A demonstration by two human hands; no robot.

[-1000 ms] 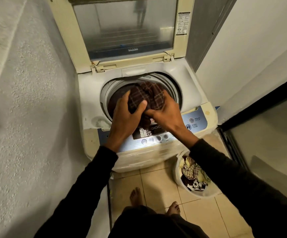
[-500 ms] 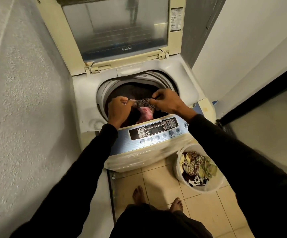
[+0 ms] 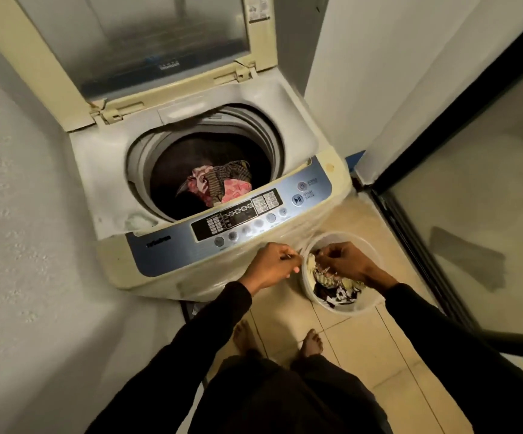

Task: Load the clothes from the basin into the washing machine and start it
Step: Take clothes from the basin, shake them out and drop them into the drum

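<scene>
The top-loading washing machine (image 3: 172, 255) stands with its lid (image 3: 66, 76) raised. Pink and plaid clothes (image 3: 219, 183) lie inside the dark drum. On the floor to its right sits the white basin (image 3: 348, 309) with mixed clothes (image 3: 335, 292) in it. My right hand (image 3: 348, 261) reaches into the basin, its fingers curled round a pale cloth on top. At the basin's left rim my left hand (image 3: 272, 264) pinches a thin edge of cloth. The control panel (image 3: 238, 214) with its start/pause button (image 3: 297, 199) faces me.
A rough white wall runs close along the left. A dark-framed glass door (image 3: 457, 214) borders the right, behind the basin. My bare feet (image 3: 312, 341) stand on the beige tiled floor just in front of the machine and basin.
Both hands let the plaid garment go into the drum, then dropped down and right to the basin. The camera has tilted downward with them.
</scene>
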